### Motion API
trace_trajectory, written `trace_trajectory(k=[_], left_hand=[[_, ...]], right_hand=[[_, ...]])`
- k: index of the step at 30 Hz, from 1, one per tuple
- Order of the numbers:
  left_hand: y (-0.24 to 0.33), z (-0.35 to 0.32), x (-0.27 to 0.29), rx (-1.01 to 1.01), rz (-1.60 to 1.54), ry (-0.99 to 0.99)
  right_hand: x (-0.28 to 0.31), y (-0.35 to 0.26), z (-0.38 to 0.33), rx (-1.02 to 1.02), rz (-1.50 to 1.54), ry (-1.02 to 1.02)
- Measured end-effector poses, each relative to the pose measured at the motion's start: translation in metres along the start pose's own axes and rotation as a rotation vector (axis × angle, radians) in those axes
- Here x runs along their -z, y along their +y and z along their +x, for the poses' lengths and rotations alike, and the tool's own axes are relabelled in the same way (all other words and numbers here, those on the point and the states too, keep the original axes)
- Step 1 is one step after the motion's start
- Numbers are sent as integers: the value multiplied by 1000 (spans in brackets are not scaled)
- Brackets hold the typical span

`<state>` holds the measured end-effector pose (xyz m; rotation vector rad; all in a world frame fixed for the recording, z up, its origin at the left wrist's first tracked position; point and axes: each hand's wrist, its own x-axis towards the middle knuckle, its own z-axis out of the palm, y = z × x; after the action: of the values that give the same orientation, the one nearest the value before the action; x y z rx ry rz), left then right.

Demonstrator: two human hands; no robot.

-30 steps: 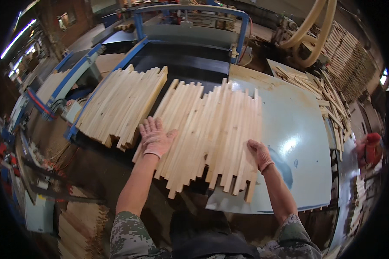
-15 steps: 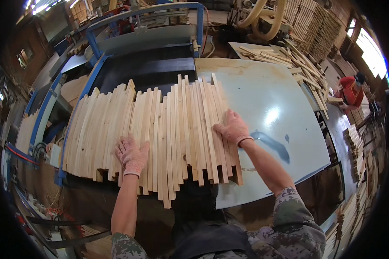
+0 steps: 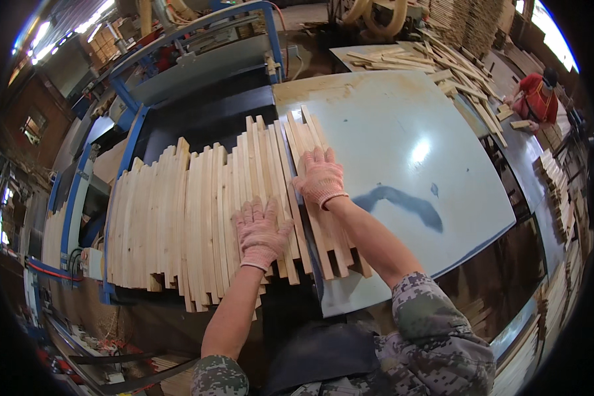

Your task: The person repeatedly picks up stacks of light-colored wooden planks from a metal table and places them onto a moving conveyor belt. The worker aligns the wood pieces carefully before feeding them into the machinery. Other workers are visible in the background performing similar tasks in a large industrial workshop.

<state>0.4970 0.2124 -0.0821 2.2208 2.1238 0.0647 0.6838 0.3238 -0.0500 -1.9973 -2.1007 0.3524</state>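
A wide row of pale wooden strips lies side by side on a dark belt, their ends uneven. My left hand, in a pink knit glove, rests flat on the right part of this row with its fingers spread. A narrow gap parts the row from a smaller group of strips, which lies at the left edge of the pale metal table. My right hand, gloved alike, lies on top of that smaller group, fingers stretched out. Neither hand is wrapped round a strip.
A blue metal frame spans the far side of the dark belt. Loose strips are heaped beyond the table. At the far right a person in red handles short wood pieces. More strips are stacked along the right.
My left hand has moved right across the strips. A gap has opened between the main row and the small group under my right hand. The view has shifted a little.
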Motion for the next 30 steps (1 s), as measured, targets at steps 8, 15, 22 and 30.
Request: trace_trajectory(k=[8,15,22,30], left_hand=[[4,5,0,21,7,-38],[2,5,3,-1,48,-25],[4,3,6,13,16,-26],[-1,-2,3,-21,-90,43]], right_hand=[[36,83,-13,-109,-61,-59],[22,42,-21,148,40,66],[-25,-2,-37,-97,416,-195],[-30,-32,-42,-126,243,-121]])
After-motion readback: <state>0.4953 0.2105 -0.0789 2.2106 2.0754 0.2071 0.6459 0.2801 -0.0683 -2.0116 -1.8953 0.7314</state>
